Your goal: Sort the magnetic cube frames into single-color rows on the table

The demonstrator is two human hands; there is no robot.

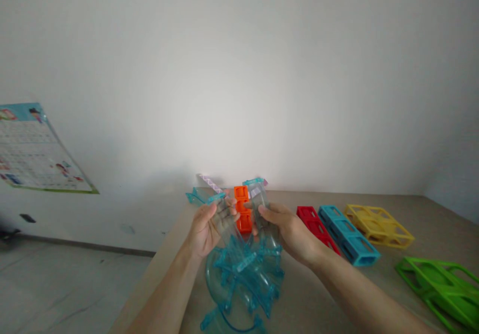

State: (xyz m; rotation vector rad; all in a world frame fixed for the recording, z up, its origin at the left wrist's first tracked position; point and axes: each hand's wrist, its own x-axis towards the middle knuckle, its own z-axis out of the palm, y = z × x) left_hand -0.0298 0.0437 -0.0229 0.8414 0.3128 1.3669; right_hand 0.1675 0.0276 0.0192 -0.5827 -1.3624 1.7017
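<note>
My left hand [204, 230] is closed around the side of a clear plastic track piece [230, 239] with teal ends, its fingers showing through from beneath. In my right hand [290, 228], the thumb presses on a second clear track piece [257, 193], also with a teal end. Both pieces tilt over a heap of clear and teal track pieces [239, 286], some of them curved. Whether their lower ends touch the heap I cannot tell. Just behind, between my hands, stands a stack of orange open-frame blocks [241, 192].
On the table [310, 299] to the right lie red blocks [310, 216], blue blocks [346, 232], yellow frames [377, 226] and green frames [445, 286]. Another teal track piece [198, 196] and a purple patterned strip [211, 183] lie near the wall [239, 75]. A poster [33, 149] hangs left.
</note>
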